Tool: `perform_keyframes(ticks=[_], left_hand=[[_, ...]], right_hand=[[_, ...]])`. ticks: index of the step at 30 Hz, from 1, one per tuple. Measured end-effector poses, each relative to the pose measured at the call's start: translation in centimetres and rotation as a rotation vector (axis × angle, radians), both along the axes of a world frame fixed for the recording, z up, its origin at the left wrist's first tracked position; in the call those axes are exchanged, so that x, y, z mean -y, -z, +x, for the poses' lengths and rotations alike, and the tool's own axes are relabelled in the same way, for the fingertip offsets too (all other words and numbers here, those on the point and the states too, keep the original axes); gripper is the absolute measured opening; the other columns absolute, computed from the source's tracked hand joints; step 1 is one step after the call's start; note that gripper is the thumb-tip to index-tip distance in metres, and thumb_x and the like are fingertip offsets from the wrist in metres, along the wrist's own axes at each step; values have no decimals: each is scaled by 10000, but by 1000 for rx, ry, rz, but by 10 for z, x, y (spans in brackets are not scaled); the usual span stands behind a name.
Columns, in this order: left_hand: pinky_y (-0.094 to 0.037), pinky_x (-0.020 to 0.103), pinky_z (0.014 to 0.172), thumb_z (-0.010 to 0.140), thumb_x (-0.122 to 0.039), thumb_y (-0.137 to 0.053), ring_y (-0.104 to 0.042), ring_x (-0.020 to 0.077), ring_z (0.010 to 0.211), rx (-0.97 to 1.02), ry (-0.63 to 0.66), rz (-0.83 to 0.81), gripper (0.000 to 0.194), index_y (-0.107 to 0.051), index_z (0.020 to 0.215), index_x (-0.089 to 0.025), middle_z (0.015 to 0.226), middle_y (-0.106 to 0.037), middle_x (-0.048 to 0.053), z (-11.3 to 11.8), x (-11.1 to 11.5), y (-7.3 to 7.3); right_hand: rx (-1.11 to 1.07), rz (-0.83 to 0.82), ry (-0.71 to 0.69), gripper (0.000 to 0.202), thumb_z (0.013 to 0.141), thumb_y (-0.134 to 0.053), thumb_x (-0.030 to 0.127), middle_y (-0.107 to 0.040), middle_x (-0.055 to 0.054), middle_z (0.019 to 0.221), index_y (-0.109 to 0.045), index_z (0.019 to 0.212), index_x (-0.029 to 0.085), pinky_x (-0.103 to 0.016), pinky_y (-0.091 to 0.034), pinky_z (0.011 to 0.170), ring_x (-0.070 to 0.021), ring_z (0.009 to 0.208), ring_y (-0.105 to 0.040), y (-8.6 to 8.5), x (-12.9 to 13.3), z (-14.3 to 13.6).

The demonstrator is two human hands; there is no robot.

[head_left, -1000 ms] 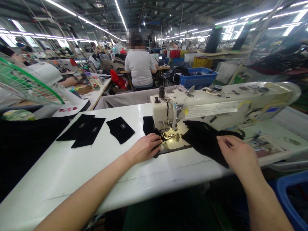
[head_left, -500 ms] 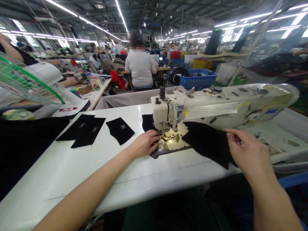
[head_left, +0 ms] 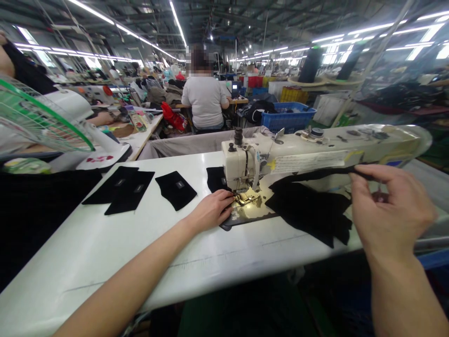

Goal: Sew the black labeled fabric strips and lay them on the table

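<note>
My right hand [head_left: 389,206] pinches the edge of a black fabric piece [head_left: 322,174], raised above other black pieces [head_left: 305,210] that lie right of the needle area. My left hand [head_left: 212,208] rests by the presser foot [head_left: 247,197] of the sewing machine [head_left: 242,164], its fingers together at the metal plate; whatever is under the fingertips is too small to make out. Just behind that hand lies a black piece [head_left: 214,178], partly hidden by the machine head. Farther left on the white table are a labelled black piece [head_left: 176,190] and two overlapping ones [head_left: 129,192].
At the left stands a fan [head_left: 45,112] with a green rim. Beyond the table a person in a light shirt [head_left: 204,100] sits with their back to me, near a blue basket [head_left: 289,117]. Dark thread cones [head_left: 311,64] stand at the back right.
My right hand has moved right and up, lifting the edge of a black piece away from the pile. My left hand has stayed by the presser foot.
</note>
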State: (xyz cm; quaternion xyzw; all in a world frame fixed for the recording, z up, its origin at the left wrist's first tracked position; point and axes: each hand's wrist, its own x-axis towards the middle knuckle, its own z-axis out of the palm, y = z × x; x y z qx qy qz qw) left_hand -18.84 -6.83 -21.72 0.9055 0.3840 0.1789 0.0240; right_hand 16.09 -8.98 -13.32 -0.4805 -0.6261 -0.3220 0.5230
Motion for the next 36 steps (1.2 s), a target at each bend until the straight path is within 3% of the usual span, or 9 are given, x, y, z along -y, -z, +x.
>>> perform_keyframes(ticks=[7,14,18,23,27,29,31,34,36], left_hand=[[-466,494,1114,1004,-294,-478,-543,304,1295,-42,-14,52,359,-653,1269,-126,1326,-623,158,-5,-2,6],[-431,533,1135,992,-317,-498,-516,324,1341,-5,-83,1,380,-641,1302,-151,1394,-593,158,-20,-3,12],[-445,605,1078,988,-347,-483,-580,362,1252,3,-267,32,353,-716,1150,-139,1311,-646,175,-44,1,10],[-528,488,980,1028,-357,-415,-673,267,1014,309,-383,48,397,-740,914,-158,1088,-718,126,-31,29,-23],[-555,366,943,1031,-342,-461,-677,208,1019,472,-212,-115,308,-734,1031,-199,1104,-718,78,1,53,-38],[-552,385,956,995,-302,-536,-664,227,1057,322,-70,-157,230,-734,1060,-205,1163,-703,83,12,59,-30],[-554,420,948,972,-239,-551,-640,256,1089,182,-6,-134,209,-729,1072,-191,1187,-690,101,18,62,-15],[-555,421,931,985,-199,-514,-622,253,1072,195,-52,-101,205,-717,1002,-173,1142,-689,106,21,60,6],[-555,401,908,971,-198,-555,-630,234,998,252,-116,-126,155,-695,908,-176,1050,-695,86,23,56,11]], right_hand=[[-25,43,66,139,881,-712,261,-773,-98,821,-748,921,133,-240,-495,534,-202,719,-743,-11,15,-14],[205,-141,-190,122,930,-710,266,-753,-42,849,-702,1012,176,-233,-522,672,-142,753,-712,-20,40,-33],[278,-222,-312,124,962,-659,241,-730,-50,844,-668,1050,154,-250,-517,710,-150,751,-684,-15,51,-50],[403,-190,-513,194,993,-533,139,-737,-85,916,-641,1150,107,-290,-482,660,-165,742,-661,11,84,-86],[555,-266,-804,277,944,-421,33,-685,-15,722,-678,999,123,-286,-367,451,-139,543,-564,46,111,-123],[573,-387,-862,297,928,-398,29,-626,-4,637,-674,944,137,-296,-288,385,-142,493,-506,67,119,-133],[500,-512,-904,269,1003,-413,188,-615,-12,646,-662,904,164,-287,-288,377,-149,519,-521,85,125,-132],[137,-687,-876,391,1009,-474,468,-591,-13,643,-616,765,197,-242,-373,437,-133,526,-542,109,131,-116],[-116,-885,-711,404,981,-532,479,-573,2,595,-599,689,208,-229,-416,490,-123,490,-537,122,134,-103]])
